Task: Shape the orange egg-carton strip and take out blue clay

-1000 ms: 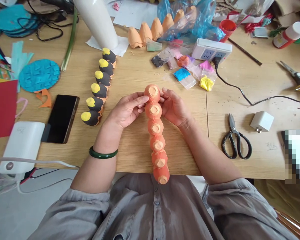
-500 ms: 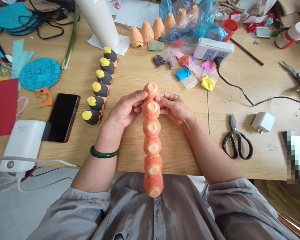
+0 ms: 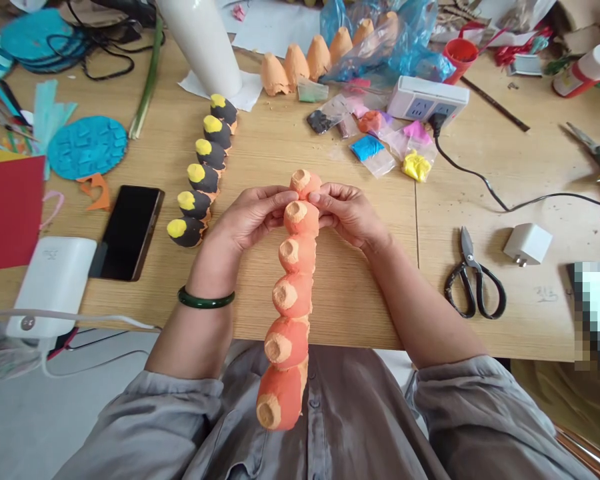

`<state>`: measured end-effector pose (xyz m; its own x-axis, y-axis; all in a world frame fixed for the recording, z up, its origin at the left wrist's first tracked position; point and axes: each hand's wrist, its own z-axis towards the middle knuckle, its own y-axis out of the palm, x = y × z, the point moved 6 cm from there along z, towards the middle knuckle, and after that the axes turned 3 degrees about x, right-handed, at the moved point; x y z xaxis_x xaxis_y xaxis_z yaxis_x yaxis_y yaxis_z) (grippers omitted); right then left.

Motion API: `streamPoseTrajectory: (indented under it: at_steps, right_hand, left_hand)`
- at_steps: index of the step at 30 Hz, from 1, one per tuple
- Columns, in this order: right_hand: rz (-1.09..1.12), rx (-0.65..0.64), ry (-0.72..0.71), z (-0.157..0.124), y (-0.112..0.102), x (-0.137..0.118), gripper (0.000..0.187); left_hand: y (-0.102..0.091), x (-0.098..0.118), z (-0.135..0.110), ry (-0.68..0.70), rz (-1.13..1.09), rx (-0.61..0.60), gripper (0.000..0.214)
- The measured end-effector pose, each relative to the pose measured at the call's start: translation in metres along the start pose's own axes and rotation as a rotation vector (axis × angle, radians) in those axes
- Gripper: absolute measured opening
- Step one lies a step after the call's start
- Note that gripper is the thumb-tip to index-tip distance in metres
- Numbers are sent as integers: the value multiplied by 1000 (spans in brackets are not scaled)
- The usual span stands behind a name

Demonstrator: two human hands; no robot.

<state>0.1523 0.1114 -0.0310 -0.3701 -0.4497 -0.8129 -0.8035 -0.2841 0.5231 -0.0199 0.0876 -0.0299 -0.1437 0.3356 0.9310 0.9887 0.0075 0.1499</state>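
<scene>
Both hands hold a strip of several orange egg-carton cones [image 3: 291,293] by its far end, above the wooden table [image 3: 330,300]. My left hand [image 3: 253,217] pinches the strip from the left and my right hand [image 3: 347,215] from the right, fingertips meeting around the second cone. The strip's near end hangs over my lap, swung leftwards, with the cone tips turned up and left. To the left of my left hand, a similar strip painted black with yellow tips [image 3: 203,172] lies on the table.
A black phone [image 3: 129,231] and a white box [image 3: 53,283] lie at the left edge. Black scissors [image 3: 473,283], a white plug [image 3: 527,243] and a power strip [image 3: 426,100] with its cable are on the right. Bags of coloured clay [image 3: 380,140], a plain cone strip [image 3: 305,63] and a white vase [image 3: 203,43] stand behind.
The orange strip has rolled to the left and its near end has swung left and down over my lap. My fingers have closed in around its far cones.
</scene>
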Motion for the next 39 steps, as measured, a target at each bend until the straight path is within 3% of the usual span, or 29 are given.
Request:
streamPoseTrajectory:
  at_steps: [14, 20, 24, 29, 32, 34, 37, 39]
  right_hand:
    - [-43, 56, -56, 3, -3, 5, 64]
    - [-57, 87, -29, 1, -3, 9, 62]
    - [-109, 91, -52, 2, -5, 9, 59]
    - [-320, 264, -225, 10, -22, 13, 41]
    - [-474, 347, -350, 14, -31, 13, 28]
    - [-584, 421, -453, 9, -34, 7, 21]
    - [-773, 492, -669, -10, -25, -11, 17]
    - [-892, 456, -765, -21, -12, -18, 24]
  left_hand:
    - [5, 3, -3, -7, 81, 87, 46]
    - [8, 3, -1, -58, -29, 88, 29]
    - [7, 3, 2, 20, -85, 124, 15]
    - [5, -1, 4, 99, -95, 173, 12]
    - [-6, 4, 4, 164, -152, 317, 9]
    - [-10, 11, 3, 204, -217, 375, 19]
    - [-1, 23, -1, 214, -297, 280, 43]
    - [11, 29, -7, 190, -297, 185, 49]
